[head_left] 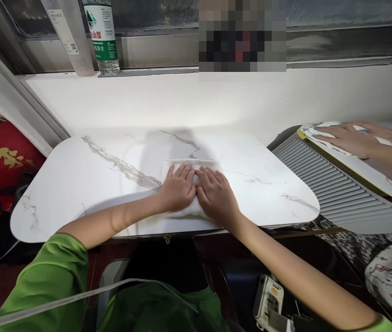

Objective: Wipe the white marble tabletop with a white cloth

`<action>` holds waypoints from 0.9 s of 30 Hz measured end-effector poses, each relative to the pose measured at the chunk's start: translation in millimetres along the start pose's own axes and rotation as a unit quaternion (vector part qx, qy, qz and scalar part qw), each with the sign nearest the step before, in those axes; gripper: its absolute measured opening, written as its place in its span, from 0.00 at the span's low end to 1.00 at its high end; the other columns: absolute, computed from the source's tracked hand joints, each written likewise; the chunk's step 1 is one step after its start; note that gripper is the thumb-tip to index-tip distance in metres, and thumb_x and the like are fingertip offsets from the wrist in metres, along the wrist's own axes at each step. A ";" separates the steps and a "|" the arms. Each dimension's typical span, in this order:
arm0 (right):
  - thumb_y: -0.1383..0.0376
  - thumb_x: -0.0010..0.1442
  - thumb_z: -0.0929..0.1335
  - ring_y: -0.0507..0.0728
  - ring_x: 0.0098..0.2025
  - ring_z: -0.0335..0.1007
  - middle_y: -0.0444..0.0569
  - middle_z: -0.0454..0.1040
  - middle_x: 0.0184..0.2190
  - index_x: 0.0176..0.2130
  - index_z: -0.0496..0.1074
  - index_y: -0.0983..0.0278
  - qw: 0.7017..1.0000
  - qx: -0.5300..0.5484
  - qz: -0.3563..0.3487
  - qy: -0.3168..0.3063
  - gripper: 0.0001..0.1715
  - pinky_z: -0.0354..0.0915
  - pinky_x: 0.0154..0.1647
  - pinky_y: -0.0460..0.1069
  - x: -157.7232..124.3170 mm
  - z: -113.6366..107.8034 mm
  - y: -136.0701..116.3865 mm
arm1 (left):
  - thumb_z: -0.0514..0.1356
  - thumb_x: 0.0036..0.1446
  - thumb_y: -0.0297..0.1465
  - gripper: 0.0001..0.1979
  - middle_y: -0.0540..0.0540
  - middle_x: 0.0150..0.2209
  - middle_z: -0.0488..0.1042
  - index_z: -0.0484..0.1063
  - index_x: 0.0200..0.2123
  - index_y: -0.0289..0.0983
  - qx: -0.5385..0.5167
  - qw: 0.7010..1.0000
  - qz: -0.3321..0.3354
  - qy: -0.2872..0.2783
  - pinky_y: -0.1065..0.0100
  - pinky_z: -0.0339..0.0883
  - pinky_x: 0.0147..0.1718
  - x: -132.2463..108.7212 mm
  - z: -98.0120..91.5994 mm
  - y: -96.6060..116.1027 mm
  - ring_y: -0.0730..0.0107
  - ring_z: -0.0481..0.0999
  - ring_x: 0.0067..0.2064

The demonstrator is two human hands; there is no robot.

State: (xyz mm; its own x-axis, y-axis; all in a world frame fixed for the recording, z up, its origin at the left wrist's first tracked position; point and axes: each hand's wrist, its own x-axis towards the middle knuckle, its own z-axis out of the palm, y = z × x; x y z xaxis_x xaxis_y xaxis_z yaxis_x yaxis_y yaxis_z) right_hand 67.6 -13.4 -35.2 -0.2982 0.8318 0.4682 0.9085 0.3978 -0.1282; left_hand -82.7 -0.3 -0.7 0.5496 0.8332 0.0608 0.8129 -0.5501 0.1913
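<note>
A white folded cloth [190,211] lies near the front edge of the white marble-patterned tabletop [71,184]. My left hand [179,188] rests flat on the cloth's left part, its fingers stretched out and pointing away from me. Beside it, my right hand [216,192] presses down on the right part, also flat with fingers extended. The two hands nearly touch at the thumbs. Most of the cloth is hidden beneath them; its far edge and its near edge show.
On the window ledge stand a water bottle [103,39] and a clear container [67,37]. To the right, another person's hands [354,138] lie on a patterned cloth on a second table. A red bag [5,157] sits at left, a power strip [270,299] below.
</note>
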 end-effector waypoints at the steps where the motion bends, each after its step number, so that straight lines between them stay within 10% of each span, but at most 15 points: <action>1: 0.66 0.64 0.55 0.66 0.62 0.63 0.63 0.70 0.59 0.58 0.67 0.71 1.000 0.001 -0.006 -0.003 0.27 0.57 0.63 0.62 -3.2 -1.6 -5.3 | 0.42 0.69 0.32 0.27 0.37 0.70 0.51 0.53 0.67 0.26 0.000 1.000 -0.004 0.000 0.51 0.36 0.69 -7.1 -0.1 0.4 0.60 0.47 0.72; 11: 0.69 0.61 0.56 0.64 0.59 0.65 0.59 0.73 0.56 0.53 0.69 0.67 0.999 0.033 0.006 -0.020 0.24 0.59 0.62 0.59 24.8 3.5 -5.6 | 0.43 0.67 0.30 0.28 0.33 0.70 0.51 0.53 0.67 0.25 -0.009 0.998 -0.056 -0.010 0.50 0.39 0.68 6.4 -4.8 -8.6 0.58 0.47 0.72; 27: 0.69 0.61 0.57 0.65 0.57 0.66 0.58 0.75 0.53 0.51 0.70 0.65 0.995 0.087 0.041 -0.035 0.22 0.57 0.61 0.61 177.3 82.1 32.8 | 0.41 0.67 0.29 0.25 0.41 0.70 0.54 0.56 0.65 0.31 0.001 0.994 -0.101 0.040 0.56 0.41 0.68 125.4 -14.0 -118.3 0.65 0.52 0.70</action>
State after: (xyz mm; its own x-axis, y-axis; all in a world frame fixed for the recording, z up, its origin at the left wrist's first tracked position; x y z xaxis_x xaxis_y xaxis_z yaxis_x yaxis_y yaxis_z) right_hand 20.5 178.9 -28.1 -0.2499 0.8867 0.3889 0.8683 0.3829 -0.3152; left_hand -112.6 170.0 -2.1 0.3584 0.9284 0.0985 0.9054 -0.3714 0.2058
